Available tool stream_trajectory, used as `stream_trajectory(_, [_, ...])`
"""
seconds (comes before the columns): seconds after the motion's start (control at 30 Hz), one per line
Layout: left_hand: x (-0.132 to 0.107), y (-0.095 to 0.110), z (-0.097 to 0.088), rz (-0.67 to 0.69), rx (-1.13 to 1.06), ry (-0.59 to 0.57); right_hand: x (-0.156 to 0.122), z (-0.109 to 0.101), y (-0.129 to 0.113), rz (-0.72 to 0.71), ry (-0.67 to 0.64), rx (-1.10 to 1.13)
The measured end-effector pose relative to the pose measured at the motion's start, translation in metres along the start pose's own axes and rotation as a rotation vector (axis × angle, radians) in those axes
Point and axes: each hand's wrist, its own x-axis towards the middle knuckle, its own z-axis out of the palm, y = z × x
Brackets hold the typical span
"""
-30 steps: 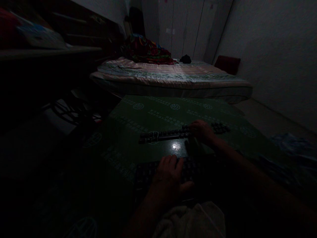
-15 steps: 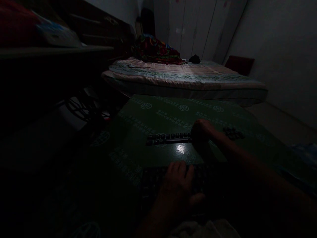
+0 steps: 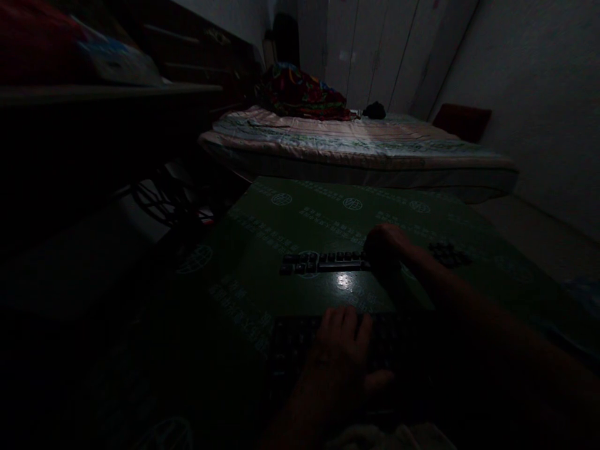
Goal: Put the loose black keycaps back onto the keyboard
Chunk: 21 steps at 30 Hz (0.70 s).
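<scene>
My left hand (image 3: 341,350) lies flat over a dark keyboard (image 3: 293,340), its fingers spread and the thumb out to the right. Farther off on the green table, black keycaps (image 3: 340,265) stand in two rows, with one long bar-shaped keycap among them. At the right end of these rows is my right hand (image 3: 385,244), curled downward with its fingers drawn together. What its fingertips pinch is lost in shadow. Another cluster of loose keycaps (image 3: 449,254) lies to the right of my right forearm.
The green table top (image 3: 262,250) bears white printed globes and lettering. Past its far edge stands a bed (image 3: 375,147) with a dark red patterned blanket (image 3: 304,94). A shelf (image 3: 187,87) runs along the left, above a fan-like round grille (image 3: 157,197). The room is very dark.
The whole view has shifted a little, so everything sits slightly farther right. Both hands keep nearly the same place and pose against the keyboard and keycaps.
</scene>
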Motion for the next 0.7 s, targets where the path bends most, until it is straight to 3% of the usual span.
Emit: stream_trajectory(0.7, [0.0015,0.0014,-0.0017,0.001,-0.017,-0.012,0.0034,-0.0043,-0.0033,-0.026,0.01,0.045])
